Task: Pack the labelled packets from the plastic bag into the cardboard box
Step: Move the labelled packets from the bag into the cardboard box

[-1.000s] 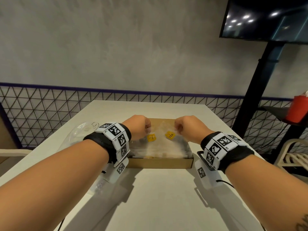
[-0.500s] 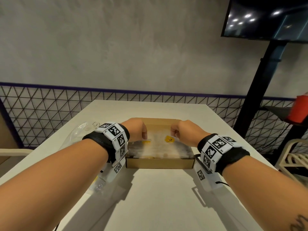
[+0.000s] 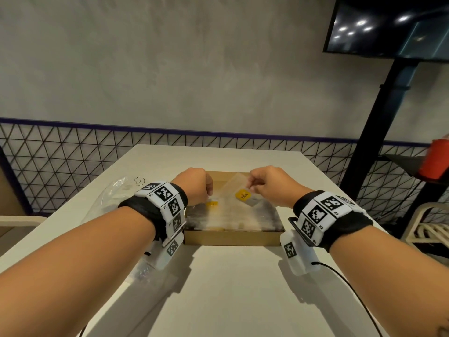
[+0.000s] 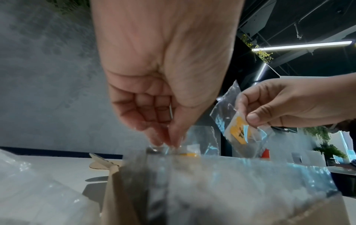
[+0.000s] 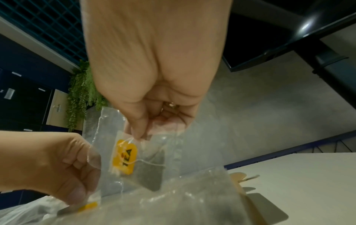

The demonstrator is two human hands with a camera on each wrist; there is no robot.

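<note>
The cardboard box (image 3: 232, 237) sits on the table (image 3: 228, 288), centred before the person, with packets (image 3: 233, 217) lying inside it. The plastic bag (image 3: 114, 200) lies on the table just left of the box. One packet (image 3: 244, 194) is above the box interior, right of centre, with the right hand (image 3: 269, 183) at its top edge; the left hand (image 3: 196, 184) is over the box's left side

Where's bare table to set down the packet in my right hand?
Bare white table lies between your forearms, in front of the shallow cardboard box, and beyond its far edge. The box is crowded with clear packets; the crumpled clear plastic bag fills its left.
</note>
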